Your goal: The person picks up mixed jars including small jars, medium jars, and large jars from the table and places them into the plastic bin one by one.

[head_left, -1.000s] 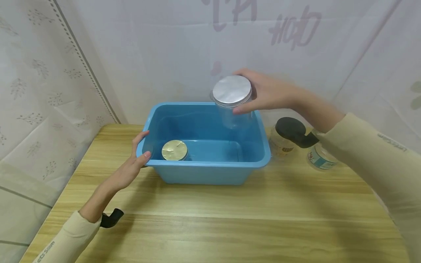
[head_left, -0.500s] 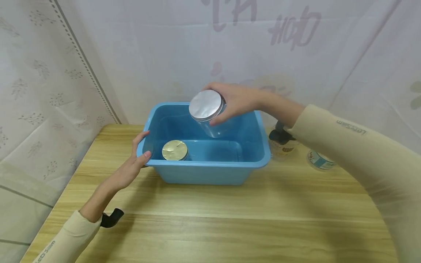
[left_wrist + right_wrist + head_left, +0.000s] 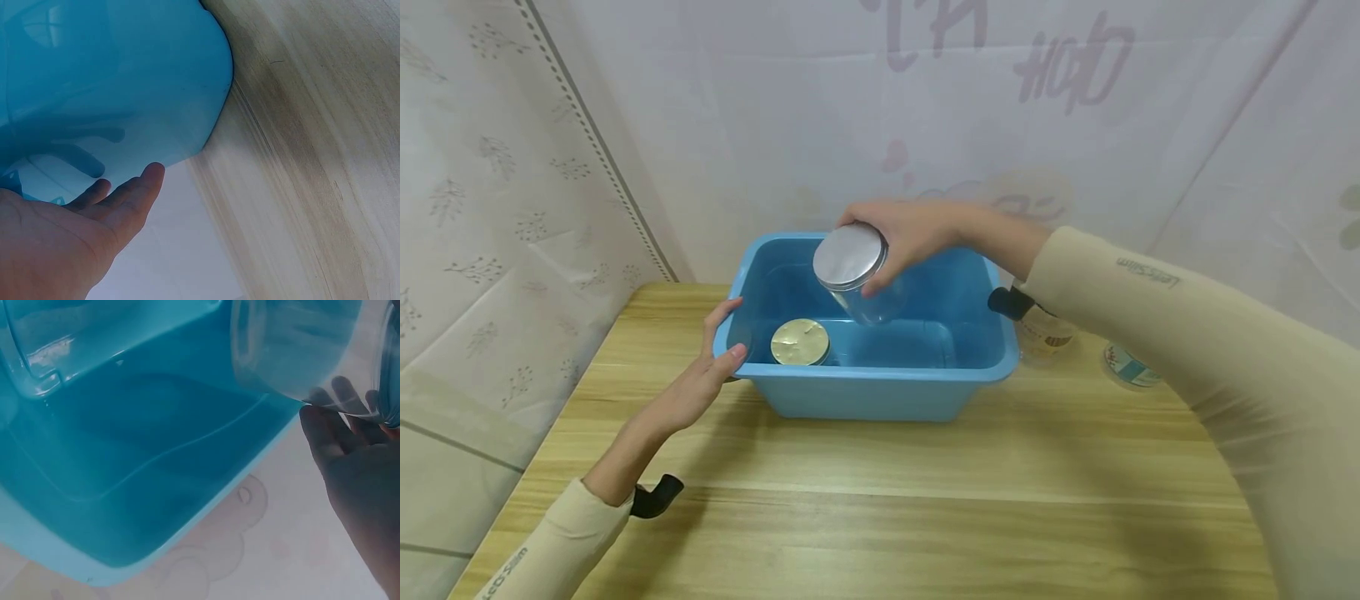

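Observation:
My right hand (image 3: 898, 237) grips a clear jar (image 3: 876, 304) round its side, just under the silver lid (image 3: 850, 256). The jar is tilted and hangs over the inside of a blue plastic basin (image 3: 865, 374). In the right wrist view the see-through jar (image 3: 294, 350) shows fingers (image 3: 322, 434) along its side, with the basin wall (image 3: 125, 487) below. At the basin's left end my left hand (image 3: 700, 375) holds the rim, thumb over the edge. In the left wrist view its fingers (image 3: 134, 197) lie along the outer wall. A gold-topped jar (image 3: 801, 342) stands inside the basin at the left.
Right of the basin stand a clear jar (image 3: 1041, 333) partly behind the right arm and a smaller jar with a blue label (image 3: 1127, 367). The basin rests on a wooden table (image 3: 865, 500). A printed white curtain (image 3: 760, 125) hangs behind.
My right hand has moved left and down with the silver-lidded jar, from over the basin's right side to its middle-left, tilting it more. The left hand stays on the rim.

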`<state>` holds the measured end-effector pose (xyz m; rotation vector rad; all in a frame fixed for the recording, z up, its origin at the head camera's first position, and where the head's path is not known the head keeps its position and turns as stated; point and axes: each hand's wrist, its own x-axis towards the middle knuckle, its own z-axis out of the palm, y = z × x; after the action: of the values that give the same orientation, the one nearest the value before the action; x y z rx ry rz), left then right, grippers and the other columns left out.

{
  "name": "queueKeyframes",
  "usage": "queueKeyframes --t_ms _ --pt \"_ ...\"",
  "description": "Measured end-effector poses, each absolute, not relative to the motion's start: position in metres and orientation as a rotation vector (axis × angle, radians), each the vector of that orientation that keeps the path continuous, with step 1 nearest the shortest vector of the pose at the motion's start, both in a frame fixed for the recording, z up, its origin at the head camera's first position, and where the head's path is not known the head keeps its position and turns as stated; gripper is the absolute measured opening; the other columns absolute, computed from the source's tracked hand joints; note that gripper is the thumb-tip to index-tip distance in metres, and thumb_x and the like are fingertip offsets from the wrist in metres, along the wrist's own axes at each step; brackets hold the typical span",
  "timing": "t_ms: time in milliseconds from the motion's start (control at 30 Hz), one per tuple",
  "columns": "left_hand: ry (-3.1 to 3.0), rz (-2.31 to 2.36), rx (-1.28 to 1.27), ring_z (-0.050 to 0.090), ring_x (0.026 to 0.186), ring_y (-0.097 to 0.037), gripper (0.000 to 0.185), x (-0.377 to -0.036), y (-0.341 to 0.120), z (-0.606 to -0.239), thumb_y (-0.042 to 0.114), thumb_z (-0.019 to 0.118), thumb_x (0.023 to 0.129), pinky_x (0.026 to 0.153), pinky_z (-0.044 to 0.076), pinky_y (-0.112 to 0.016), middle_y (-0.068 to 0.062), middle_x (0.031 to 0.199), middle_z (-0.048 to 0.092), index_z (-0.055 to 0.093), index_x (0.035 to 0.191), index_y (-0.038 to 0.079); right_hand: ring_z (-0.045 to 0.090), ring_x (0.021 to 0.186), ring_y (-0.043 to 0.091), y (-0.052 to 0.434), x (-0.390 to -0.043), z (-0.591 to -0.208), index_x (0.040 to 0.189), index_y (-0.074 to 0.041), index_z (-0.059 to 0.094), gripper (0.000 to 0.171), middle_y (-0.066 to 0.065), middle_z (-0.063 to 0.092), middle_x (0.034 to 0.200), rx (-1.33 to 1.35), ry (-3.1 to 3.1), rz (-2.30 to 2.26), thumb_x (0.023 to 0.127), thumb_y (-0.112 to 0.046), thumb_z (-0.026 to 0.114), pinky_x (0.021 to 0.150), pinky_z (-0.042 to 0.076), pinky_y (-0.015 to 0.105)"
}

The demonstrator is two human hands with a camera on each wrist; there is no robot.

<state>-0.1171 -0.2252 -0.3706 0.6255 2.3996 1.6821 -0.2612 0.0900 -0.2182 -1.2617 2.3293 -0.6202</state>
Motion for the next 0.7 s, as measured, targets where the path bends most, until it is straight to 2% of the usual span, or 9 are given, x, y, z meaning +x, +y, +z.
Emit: queueKeyframes --t_ms 700 --pt "2.391 1.676 0.611 0.020 0.140 -0.054 0.063 -0.119 -0.230 -0.372 0.028 0.034 0.109 0.098 0.031 -0.075 -0.018 0.162 -0.009 -0.004 0.159 0.029 0.044 0.119 0.025 0.069 -0.273 -0.251 0.144 -0.003 0.039 0.085 0.010 0.049 0.131 -1.203 2.277 -0.339 0.079 -0.029 0.087 0.092 0.045 0.037"
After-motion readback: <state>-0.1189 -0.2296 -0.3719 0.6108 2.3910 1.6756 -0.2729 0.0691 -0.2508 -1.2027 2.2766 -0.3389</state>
